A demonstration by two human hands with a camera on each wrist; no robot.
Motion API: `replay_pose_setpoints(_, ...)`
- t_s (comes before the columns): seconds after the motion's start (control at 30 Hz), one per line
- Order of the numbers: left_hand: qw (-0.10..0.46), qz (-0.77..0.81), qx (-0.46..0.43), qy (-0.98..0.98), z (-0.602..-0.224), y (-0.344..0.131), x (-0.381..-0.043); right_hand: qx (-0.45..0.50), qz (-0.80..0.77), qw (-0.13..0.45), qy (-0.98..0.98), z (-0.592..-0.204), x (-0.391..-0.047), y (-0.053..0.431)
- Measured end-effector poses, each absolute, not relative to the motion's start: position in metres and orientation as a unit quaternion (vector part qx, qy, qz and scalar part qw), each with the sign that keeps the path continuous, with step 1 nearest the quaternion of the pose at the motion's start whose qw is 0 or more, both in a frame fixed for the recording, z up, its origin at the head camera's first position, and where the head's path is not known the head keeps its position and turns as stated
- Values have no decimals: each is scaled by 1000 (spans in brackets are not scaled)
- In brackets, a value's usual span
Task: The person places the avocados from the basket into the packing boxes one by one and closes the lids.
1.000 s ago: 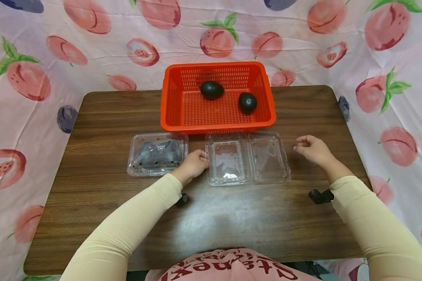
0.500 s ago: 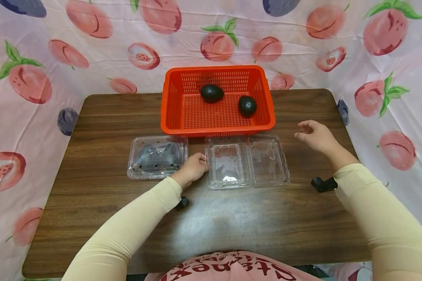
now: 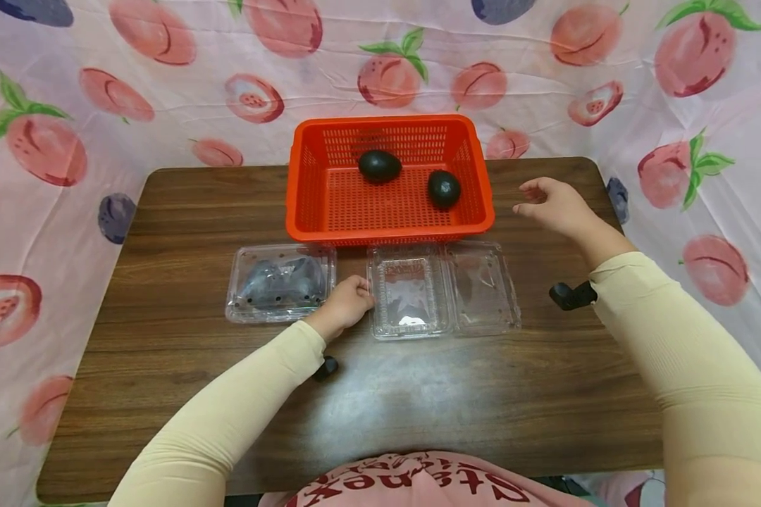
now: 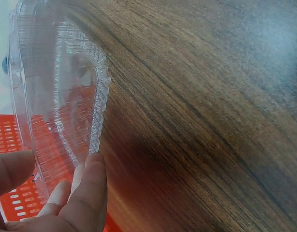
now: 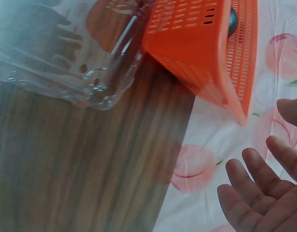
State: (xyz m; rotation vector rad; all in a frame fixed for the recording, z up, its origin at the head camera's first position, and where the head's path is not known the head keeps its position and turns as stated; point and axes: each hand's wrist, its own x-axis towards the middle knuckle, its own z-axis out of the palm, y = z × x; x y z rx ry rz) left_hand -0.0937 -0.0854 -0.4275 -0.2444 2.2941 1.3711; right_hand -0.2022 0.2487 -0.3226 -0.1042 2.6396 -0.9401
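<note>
A clear plastic clamshell box lies unfolded on the table, its lid spread to the right. My left hand holds its left side; in the left wrist view the thumb is at the rim and the fingertips are at the lower edge of the wall. My right hand hovers right of the orange basket, fingers apart and holding nothing. In the basket lie two dark avocados, one at the back and one to the right.
A second clamshell, closed over dark avocados, sits left of my left hand. The basket stands at the back of the wooden table, directly behind the unfolded clamshell. Fruit-print cloth hangs behind and beside the table.
My right hand has moved away from beside the lid, up and back to the right side of the basket. My left hand stays at the clamshell's side.
</note>
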Motion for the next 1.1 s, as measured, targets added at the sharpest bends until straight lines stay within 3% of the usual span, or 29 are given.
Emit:
replay_pose_setpoints(0.43,228,500,-87,831,-426,-86,-99,-50,-321,166,931,-315,-237,220)
replay_pose_setpoints(1.1,231,502,-88,829,-429,-85,-97,-27,-337,215,916,-315,-267,189)
